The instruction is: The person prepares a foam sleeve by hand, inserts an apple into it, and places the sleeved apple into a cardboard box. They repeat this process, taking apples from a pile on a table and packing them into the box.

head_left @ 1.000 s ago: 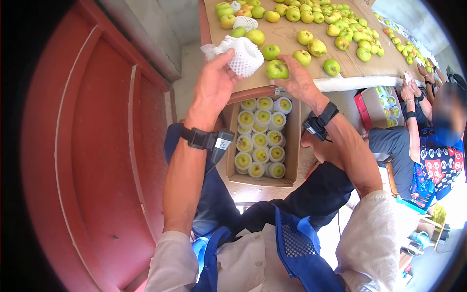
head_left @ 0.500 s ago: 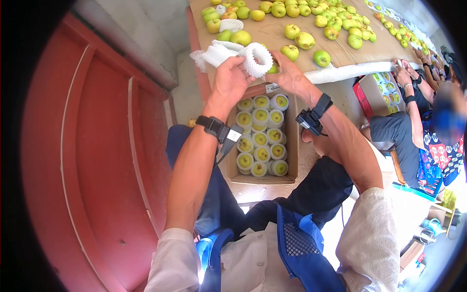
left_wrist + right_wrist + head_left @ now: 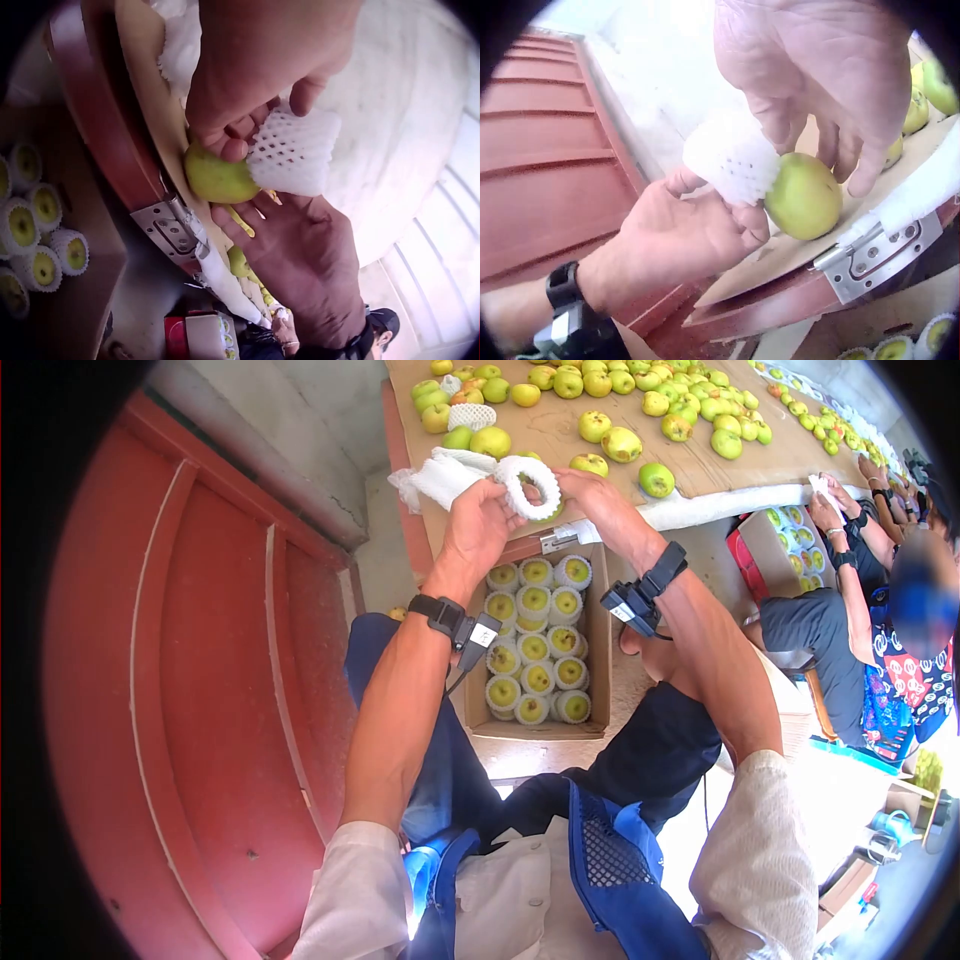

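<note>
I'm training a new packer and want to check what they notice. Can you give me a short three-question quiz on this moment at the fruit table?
1. True or false: the green fruit sits fully inside the foam net.
2. Where do the netted fruits lie? A: in a basket; B: in the cardboard box below the edge of the table; C: loose on the floor.
3. Which hand grips the foam net?
Key: 1 false, most of the fruit is bare. 2 B. 3 the left hand; the right hand holds the green fruit.
</note>
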A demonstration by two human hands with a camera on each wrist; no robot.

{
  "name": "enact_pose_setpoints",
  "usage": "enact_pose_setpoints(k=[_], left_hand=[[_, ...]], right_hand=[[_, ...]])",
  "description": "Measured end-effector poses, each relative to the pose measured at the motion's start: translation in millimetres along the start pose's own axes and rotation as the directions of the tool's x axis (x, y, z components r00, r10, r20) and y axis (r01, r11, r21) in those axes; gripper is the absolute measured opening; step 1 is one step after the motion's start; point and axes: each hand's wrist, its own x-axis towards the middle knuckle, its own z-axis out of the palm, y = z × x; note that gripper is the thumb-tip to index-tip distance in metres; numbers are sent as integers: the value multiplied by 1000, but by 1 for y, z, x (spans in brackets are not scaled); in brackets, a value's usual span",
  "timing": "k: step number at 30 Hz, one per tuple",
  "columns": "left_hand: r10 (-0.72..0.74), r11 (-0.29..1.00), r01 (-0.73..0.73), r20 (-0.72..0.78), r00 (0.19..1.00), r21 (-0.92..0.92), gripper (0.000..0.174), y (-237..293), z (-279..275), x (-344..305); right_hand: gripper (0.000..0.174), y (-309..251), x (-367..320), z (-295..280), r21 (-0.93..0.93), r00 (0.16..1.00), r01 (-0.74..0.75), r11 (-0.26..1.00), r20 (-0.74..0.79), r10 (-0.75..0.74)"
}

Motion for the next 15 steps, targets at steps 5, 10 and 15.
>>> enact_pose_setpoints(k=[5,10,15], left_hand=[[1,999,-3,39,999,49,37,-1,-2,4],[8,996,-11,37,999,84,37,-1,-5,4],[4,993,-9,45,999,119,37,0,-5,4]], right_hand=[[39,-8,10,13,237,990,-124,964,-31,135],[45,-8,19,3,327,995,-100,940,57,86],[52,-7,16,-5,219,998,-44,975,48,34]])
